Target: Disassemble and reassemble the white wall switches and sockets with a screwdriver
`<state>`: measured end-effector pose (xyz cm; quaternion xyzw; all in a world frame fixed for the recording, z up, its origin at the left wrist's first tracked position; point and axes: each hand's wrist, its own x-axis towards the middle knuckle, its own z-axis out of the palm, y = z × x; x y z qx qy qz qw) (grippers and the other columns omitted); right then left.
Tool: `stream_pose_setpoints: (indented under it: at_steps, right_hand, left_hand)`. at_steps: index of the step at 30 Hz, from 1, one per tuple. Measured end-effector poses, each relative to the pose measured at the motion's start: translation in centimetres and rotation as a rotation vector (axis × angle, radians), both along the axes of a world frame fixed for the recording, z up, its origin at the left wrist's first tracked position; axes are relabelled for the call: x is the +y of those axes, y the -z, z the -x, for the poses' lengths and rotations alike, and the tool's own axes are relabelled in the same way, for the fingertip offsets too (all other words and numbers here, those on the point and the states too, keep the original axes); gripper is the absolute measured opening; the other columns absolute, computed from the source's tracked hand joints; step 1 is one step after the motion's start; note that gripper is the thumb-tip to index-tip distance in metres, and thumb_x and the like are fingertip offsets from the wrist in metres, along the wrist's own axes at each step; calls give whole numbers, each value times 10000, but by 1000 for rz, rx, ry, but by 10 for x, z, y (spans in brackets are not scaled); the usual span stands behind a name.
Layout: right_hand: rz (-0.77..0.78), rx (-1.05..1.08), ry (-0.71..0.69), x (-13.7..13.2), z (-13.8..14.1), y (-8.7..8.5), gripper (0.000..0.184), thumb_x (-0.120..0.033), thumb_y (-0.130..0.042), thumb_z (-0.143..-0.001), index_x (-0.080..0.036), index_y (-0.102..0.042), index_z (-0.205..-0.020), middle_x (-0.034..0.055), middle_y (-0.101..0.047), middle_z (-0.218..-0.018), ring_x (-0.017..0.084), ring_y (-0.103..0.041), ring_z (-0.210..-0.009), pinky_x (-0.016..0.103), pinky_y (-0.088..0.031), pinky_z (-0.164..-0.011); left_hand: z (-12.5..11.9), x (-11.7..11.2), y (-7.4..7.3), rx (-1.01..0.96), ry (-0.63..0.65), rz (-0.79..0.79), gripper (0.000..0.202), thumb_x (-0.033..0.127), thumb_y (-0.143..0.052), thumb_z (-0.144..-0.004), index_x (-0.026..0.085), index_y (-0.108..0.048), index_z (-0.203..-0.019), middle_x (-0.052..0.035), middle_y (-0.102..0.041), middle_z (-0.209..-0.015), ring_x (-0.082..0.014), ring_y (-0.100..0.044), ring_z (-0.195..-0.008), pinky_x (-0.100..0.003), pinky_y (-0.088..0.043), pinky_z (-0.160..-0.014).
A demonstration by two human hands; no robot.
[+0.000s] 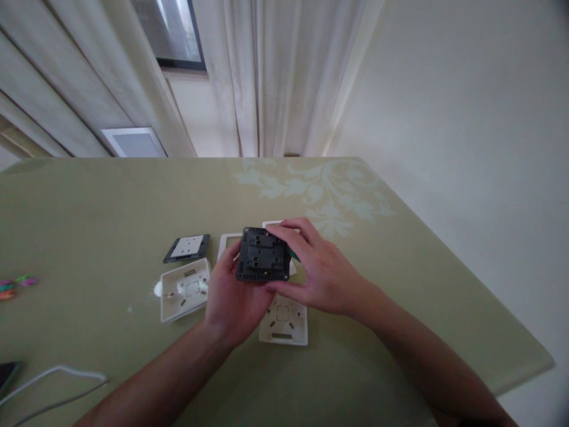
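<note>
At centre, left hand (237,305) and right hand (320,270) grip a black panel (264,259), unmounted; two white boxes (180,292) lie open, lower centre.

The single view looks from the person's head, forward and down over the pale green, leaf-patterned counter (111,201). The bare left hand (235,305) and right hand (326,273) appear quite near, around the centre; the pleated cream fabric curtains (293,77) stand farther, at the top.
</note>
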<state>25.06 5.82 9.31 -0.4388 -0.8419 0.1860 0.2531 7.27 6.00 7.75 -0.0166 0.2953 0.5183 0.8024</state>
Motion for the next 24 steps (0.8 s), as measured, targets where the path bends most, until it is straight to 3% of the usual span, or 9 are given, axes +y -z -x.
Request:
stream_pose_setpoints:
  at_steps: [9,14,20,24]
  right_hand:
    - [-55,51,-18,1,0,1,767,-406,-853,-886,-281,-459,-1531,131,-593,-1526,327,-648,-1357,525,-607,-1107]
    - [-72,76,-50,1,0,2,704,-442,-858,-876,-277,-502,-1460,128,-626,-1490,316,-652,-1359,520,-600,-1112]
    - [-84,96,-60,0,2,4,748,-432,-872,-868,-278,-486,-1490,125,-634,-1501,299,-641,-1385,486,-597,-1115]
    - [-72,116,-64,1,1,3,772,-441,-894,-850,-268,-498,-1490,120,-652,-1476,289,-650,-1368,473,-590,-1117]
  left_hand:
    - [3,-1,4,-28,43,-36,345,318,-534,-1068,137,-811,-971,-86,-807,-965,-224,-748,-866,-379,-603,-923]
    - [4,1,6,-24,63,-21,395,319,-482,-1095,147,-802,-942,-73,-806,-931,-210,-740,-812,-375,-617,-887]
    - [6,1,15,-21,92,-111,295,309,-549,-1054,143,-791,-1021,-106,-802,-1026,-281,-756,-1031,-442,-604,-1008]
    - [8,0,20,-27,116,-109,293,300,-543,-1052,138,-786,-1030,-110,-800,-1014,-275,-764,-991,-440,-616,-991]
